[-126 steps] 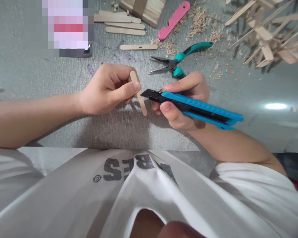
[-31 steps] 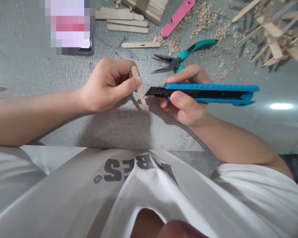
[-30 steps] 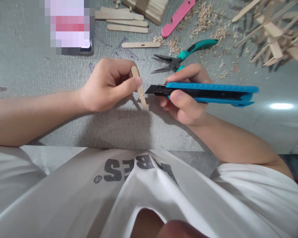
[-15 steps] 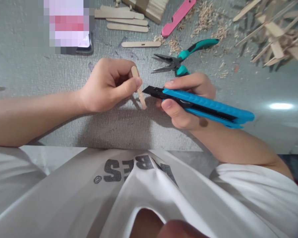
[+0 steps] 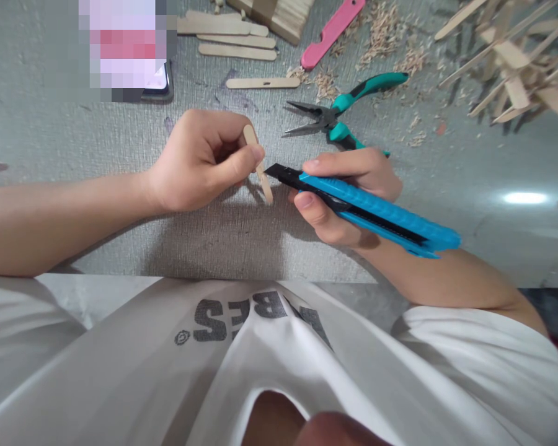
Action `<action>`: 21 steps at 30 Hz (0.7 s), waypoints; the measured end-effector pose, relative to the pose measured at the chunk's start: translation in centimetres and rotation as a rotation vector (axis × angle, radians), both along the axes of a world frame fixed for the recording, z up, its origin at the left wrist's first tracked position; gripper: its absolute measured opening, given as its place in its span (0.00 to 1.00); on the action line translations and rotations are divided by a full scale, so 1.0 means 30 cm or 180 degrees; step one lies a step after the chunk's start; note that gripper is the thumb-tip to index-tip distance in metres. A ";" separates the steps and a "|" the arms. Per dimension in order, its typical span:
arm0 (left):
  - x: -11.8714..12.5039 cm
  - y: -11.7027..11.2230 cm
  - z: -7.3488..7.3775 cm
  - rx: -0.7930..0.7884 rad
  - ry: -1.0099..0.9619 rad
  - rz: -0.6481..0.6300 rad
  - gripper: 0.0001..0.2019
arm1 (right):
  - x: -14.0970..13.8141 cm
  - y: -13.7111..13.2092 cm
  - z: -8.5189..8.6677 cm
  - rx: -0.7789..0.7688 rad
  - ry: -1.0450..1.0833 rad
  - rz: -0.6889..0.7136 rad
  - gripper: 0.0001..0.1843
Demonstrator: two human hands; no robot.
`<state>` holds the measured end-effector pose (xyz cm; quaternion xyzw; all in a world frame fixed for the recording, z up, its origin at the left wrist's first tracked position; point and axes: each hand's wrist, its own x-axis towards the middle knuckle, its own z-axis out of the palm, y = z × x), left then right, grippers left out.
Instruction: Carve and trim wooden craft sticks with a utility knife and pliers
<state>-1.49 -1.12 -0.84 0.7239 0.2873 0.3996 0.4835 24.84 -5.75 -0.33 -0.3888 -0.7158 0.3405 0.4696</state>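
Note:
Between the thumb and fingers of my left hand [image 5: 209, 161] is a wooden craft stick [image 5: 265, 188], tilted, its rounded top showing above the thumb and its lower end pointing down toward me. A small notch or rough spot marks its right edge below the thumb. My right hand [image 5: 348, 192] is wrapped round a blue utility knife [image 5: 381, 214]. The knife's dark blade tip points left, close beside the stick; whether it touches cannot be made out. Just beyond my right hand lie needle-nose pliers [image 5: 326, 118] with teal handles, jaws apart.
A craft stick with a small slot [image 5: 246, 83] lies past my hands. Farther back are several loose sticks [image 5: 237, 51], a banded bundle [image 5: 288, 21], a pink folding knife handle [image 5: 328, 38] and wood shavings [image 5: 384, 37]. A stick structure [image 5: 516, 68] stands far right, a phone [image 5: 160, 87] left.
My right hand and the utility knife have shifted slightly left and toward me, the knife's rear end swinging lower. The curl of wood on the stick's edge no longer shows. My left hand barely moved.

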 end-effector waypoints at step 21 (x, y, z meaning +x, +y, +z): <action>0.021 -0.027 0.032 0.0156 0.0465 0.0452 0.18 | 0.027 0.017 -0.026 0.0603 -0.0380 0.0479 0.16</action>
